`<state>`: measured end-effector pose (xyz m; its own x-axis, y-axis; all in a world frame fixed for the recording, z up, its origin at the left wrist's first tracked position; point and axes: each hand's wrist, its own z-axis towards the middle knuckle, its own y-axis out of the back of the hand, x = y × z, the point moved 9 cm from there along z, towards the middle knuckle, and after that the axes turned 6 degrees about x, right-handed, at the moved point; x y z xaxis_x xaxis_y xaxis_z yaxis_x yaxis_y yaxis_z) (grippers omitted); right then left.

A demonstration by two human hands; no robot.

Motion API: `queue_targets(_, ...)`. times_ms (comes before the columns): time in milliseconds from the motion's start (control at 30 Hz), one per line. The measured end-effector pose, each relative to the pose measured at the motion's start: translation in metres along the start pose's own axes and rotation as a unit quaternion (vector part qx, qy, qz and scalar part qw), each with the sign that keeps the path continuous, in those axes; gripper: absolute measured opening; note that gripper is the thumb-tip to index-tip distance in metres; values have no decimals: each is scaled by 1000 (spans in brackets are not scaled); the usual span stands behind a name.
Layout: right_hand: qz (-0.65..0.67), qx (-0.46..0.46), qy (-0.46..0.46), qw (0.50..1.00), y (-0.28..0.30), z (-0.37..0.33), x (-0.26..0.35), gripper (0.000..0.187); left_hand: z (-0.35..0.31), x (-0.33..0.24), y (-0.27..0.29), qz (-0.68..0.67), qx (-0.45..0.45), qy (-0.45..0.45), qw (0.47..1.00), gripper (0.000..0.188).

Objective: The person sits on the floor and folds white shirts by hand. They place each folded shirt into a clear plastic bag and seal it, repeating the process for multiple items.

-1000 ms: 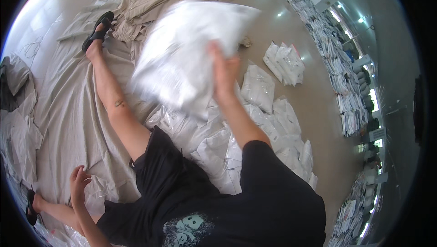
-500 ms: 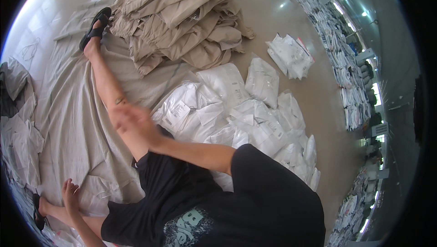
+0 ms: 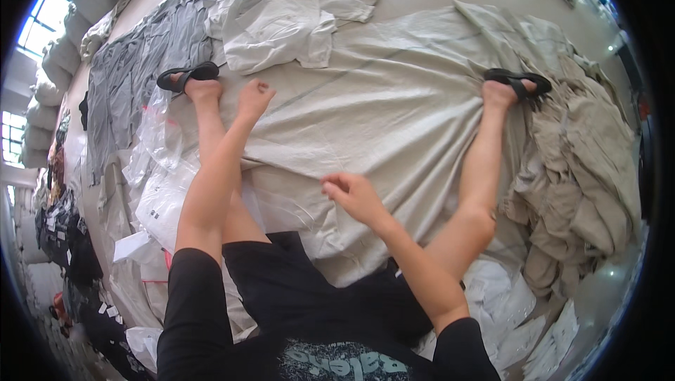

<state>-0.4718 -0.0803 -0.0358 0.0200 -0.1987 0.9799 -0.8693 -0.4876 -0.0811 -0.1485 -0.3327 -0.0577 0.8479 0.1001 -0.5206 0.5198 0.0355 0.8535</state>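
Over a wide beige cloth (image 3: 415,93) spread between my legs, both hands have their fingers bent. My left hand (image 3: 255,98) is above the cloth beside my left foot, thumb and fingers curled together; whether anything is between them is too small to see. Nearer to me, the fingers of my right hand (image 3: 351,195) are bent toward the thumb in a pinch. A raised fold of the cloth runs up to those fingertips, but I cannot make out whether they hold it. Beyond my left hand lies a crumpled pale garment (image 3: 274,29).
Tan garments (image 3: 576,170) are heaped beside my right foot. White garments in clear bags (image 3: 492,296) lie by my right thigh. Clear plastic packaging (image 3: 162,191) is along my left leg, with grey garments (image 3: 151,65) past it. White sacks (image 3: 60,57) line the far left.
The view has swung left, away from the bagged white garments. My right hand has moved off my right leg to over the beige cloth. The left hand is still near my left leg.
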Motion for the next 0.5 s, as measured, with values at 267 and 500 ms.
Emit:
queue_targets(267, 3, 18, -139, 990, -1, -37, -77, 32, 80, -92, -29, 244, -131, -99, 956, 59)
queue_targets(500, 31, -5, -118, 992, 0, -23, -67, 33, 130, -35, 2, 231, -134, -59, 962, 22)
